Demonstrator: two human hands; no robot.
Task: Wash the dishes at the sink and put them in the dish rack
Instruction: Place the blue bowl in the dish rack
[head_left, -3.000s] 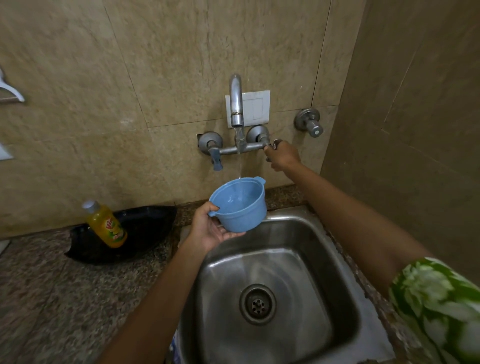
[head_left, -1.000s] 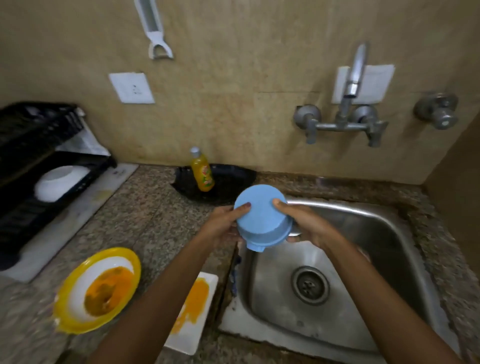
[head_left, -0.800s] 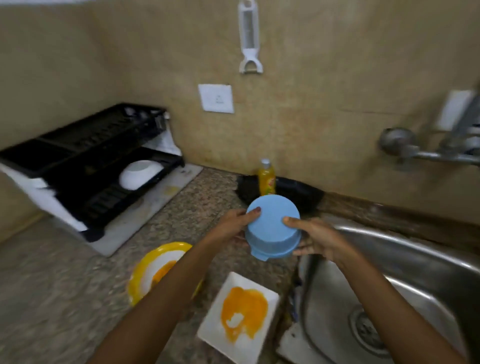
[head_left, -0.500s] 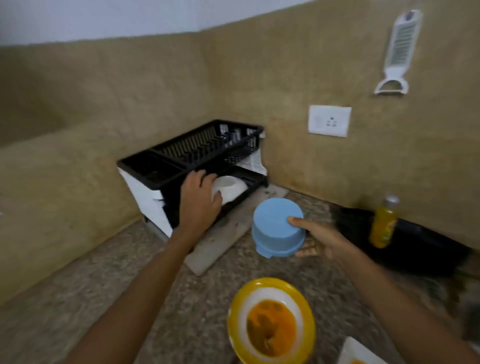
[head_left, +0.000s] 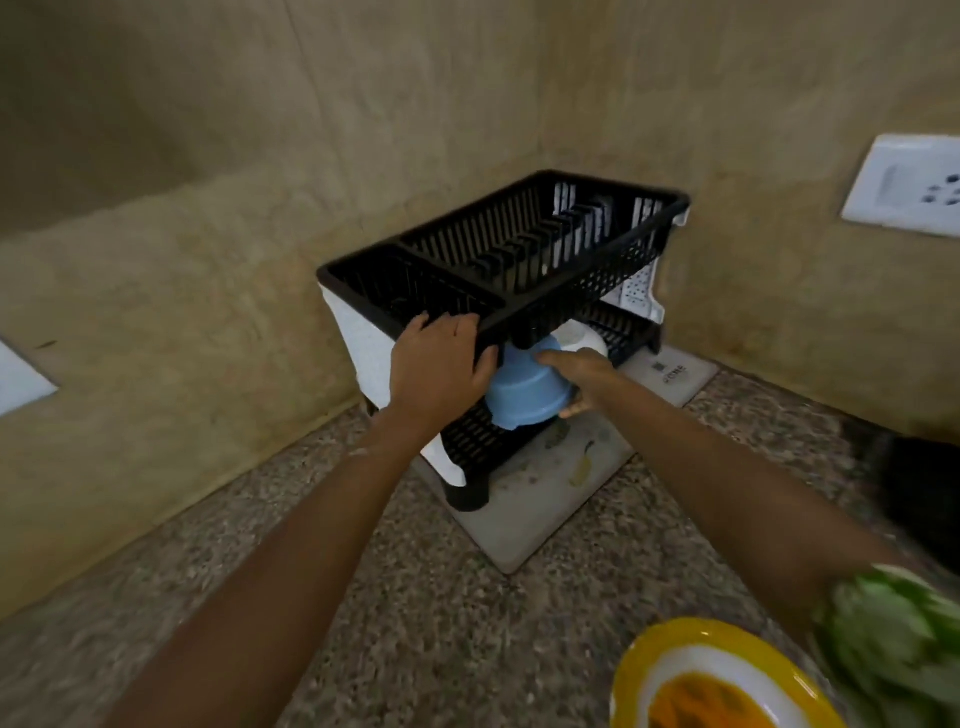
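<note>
A black two-tier dish rack (head_left: 519, 260) with white side panels stands in the wall corner. My right hand (head_left: 582, 379) holds a blue plastic bowl (head_left: 524, 395) upside down at the front of the lower tier, under the upper tray's edge. My left hand (head_left: 436, 369) grips the front rim of the upper tray, thumb below it beside the blue bowl. A white bowl (head_left: 587, 340) lies on the lower tier behind the blue one, mostly hidden. A dirty yellow-rimmed plate (head_left: 711, 686) with orange residue sits at the bottom right.
The rack stands on a grey drain mat (head_left: 550, 499) on the speckled granite counter (head_left: 415, 623). A white wall socket (head_left: 909, 187) is on the right wall. A black object (head_left: 924, 493) sits at the right edge.
The view swung left from the sink to the rack. My right hand carried the blue bowl into the lower tier. My left hand moved up from the lower tier to the upper tray's rim.
</note>
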